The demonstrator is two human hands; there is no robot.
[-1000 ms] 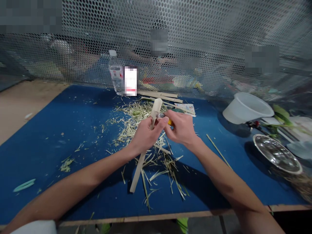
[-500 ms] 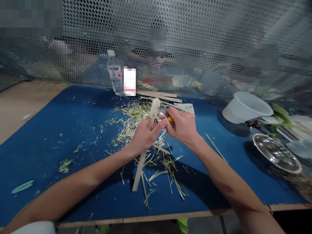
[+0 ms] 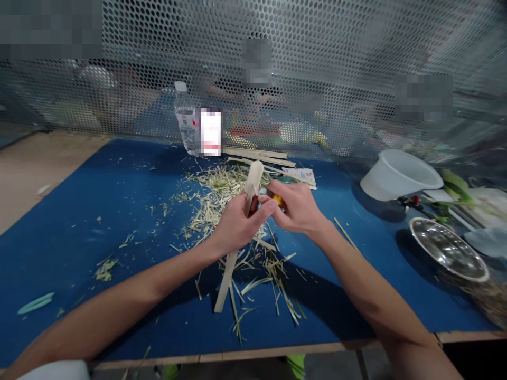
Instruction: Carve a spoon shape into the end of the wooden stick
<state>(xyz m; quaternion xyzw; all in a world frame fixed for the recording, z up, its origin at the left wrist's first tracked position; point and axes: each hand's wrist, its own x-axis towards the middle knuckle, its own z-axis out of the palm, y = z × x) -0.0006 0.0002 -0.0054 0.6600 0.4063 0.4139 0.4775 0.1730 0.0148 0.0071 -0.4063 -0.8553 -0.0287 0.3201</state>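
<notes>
A long pale wooden strip (image 3: 226,282) with a rounded top end slants up through the middle of the table. My left hand (image 3: 236,221) is wrapped round it below the rounded end. My right hand (image 3: 295,206) is closed on a small tool with a yellow part (image 3: 278,200); a shiny part of it shows beside the strip, and the rest is hidden by my fingers. The fingertips of both hands are close together. Thin pale shavings (image 3: 206,214) lie heaped on the blue table surface (image 3: 138,211) behind and under my hands.
At the back stand a water bottle (image 3: 185,121) and a lit phone (image 3: 210,132), with long strips (image 3: 261,154) beside them. A white tub (image 3: 400,174) and a metal bowl (image 3: 449,248) are on the right. A teal object (image 3: 36,303) lies at left. Perforated metal (image 3: 317,47) rises behind.
My right hand and its tool have shifted slightly down along the strip, away from the rounded end. My left thumb has moved a little to the right.
</notes>
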